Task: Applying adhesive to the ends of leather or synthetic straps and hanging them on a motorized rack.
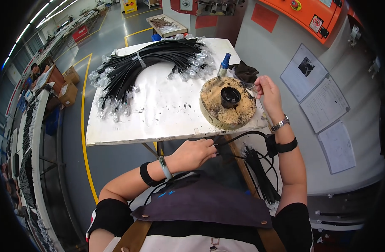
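Observation:
My right hand (266, 89) is raised at the right edge of a round, sand-coloured block (209, 94). Its fingers pinch a thin, light-coloured stick (250, 87), whose tip points toward a small black cup (230, 97) of dark, glossy liquid set in the block's middle. My left hand (196, 153) is closed just below the table's front edge. Something small and dark shows at its fingertips, but I cannot make out what it is. A black cable (243, 134) curves between that hand and the black strap on my right forearm.
Black strips with clear-wrapped ends lie bundled (133, 63) on the white table (159, 113). Behind the block stand a blue-capped bottle (223, 65) and a dark cloth (244, 72). More black strips (261, 176) hang below, at the right. Papers (324, 103) cover the grey machine side.

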`<state>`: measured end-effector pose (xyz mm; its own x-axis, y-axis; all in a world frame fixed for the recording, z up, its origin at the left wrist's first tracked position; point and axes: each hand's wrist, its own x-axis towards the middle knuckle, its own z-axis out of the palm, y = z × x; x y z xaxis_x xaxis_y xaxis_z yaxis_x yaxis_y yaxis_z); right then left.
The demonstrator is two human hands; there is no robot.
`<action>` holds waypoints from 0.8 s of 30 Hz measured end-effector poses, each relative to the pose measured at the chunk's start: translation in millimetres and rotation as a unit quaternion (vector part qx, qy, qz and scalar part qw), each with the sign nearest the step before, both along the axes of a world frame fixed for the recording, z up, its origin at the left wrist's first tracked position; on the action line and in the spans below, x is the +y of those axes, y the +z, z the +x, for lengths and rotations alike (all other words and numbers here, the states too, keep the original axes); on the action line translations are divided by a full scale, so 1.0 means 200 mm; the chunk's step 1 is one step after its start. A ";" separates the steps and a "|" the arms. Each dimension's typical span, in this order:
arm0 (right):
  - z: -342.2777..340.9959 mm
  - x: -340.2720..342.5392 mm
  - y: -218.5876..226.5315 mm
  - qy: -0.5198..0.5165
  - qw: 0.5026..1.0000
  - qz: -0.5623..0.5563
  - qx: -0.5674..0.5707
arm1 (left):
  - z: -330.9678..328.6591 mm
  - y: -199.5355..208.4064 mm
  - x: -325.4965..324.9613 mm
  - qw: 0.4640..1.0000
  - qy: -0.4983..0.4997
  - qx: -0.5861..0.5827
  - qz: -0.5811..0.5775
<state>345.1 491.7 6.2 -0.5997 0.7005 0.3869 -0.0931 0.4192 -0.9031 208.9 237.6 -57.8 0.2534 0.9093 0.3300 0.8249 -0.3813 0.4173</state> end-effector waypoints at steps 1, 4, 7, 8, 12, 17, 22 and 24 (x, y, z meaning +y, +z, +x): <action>0.00 -0.01 0.02 0.000 1.000 0.001 -0.001 | -0.01 0.00 -0.01 1.000 0.001 0.000 -0.007; 0.01 -0.02 0.06 -0.064 0.995 0.070 -0.037 | -0.03 0.00 -0.01 1.000 -0.003 -0.006 -0.002; 0.00 -0.01 0.04 0.005 0.999 0.031 -0.004 | -0.03 0.01 0.00 1.000 -0.009 -0.008 0.018; 0.01 -0.01 0.03 0.003 0.999 0.036 -0.017 | -0.04 0.01 0.00 1.000 -0.008 -0.008 0.025; 0.01 0.00 0.02 -0.002 0.999 0.049 -0.014 | -0.04 0.02 0.01 1.000 -0.004 0.013 0.028; 0.09 0.02 0.03 -0.040 0.996 -0.059 0.048 | -0.04 0.06 0.05 0.998 0.005 0.038 0.040; 0.23 -0.03 0.11 -0.021 0.970 -0.204 0.132 | -0.05 0.11 0.11 0.995 0.007 0.049 0.089; 0.28 -0.09 0.12 -0.015 0.968 -0.215 0.130 | -0.04 0.13 0.12 0.993 0.012 0.061 0.103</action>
<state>401.8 473.8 30.6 -0.4980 0.8461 0.1901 -0.3333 0.0157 -0.9427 200.3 261.6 -32.5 0.2828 0.8320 0.4772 0.8744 -0.4281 0.2282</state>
